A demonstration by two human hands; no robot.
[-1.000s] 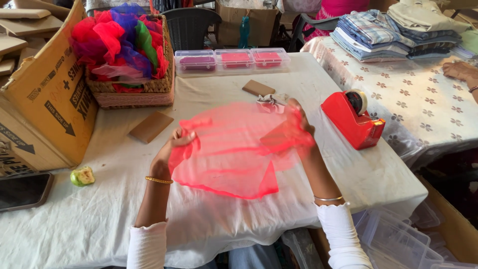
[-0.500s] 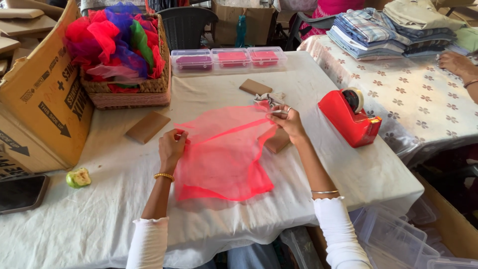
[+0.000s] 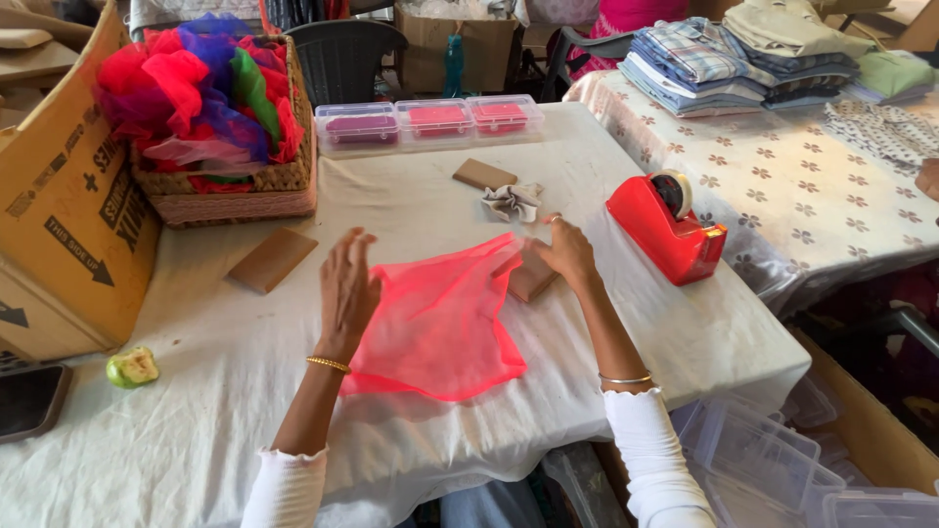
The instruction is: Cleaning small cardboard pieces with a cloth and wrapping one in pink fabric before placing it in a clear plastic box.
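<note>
A sheer pink net (image 3: pixel 442 321) lies spread on the white cloth (image 3: pixel 196 411), between the two hands. The left hand (image 3: pixel 347 286) rests at its left edge, fingers loose and open, gripping nothing. The right hand (image 3: pixel 567 252) presses at the net's upper right corner, over a brown card (image 3: pixel 531 277) (whether it pinches the fabric, I cannot tell). A red tape dispenser (image 3: pixel 667 227) stands just right of that hand. A basket (image 3: pixel 235 191) of coloured net sits well behind the left hand.
</note>
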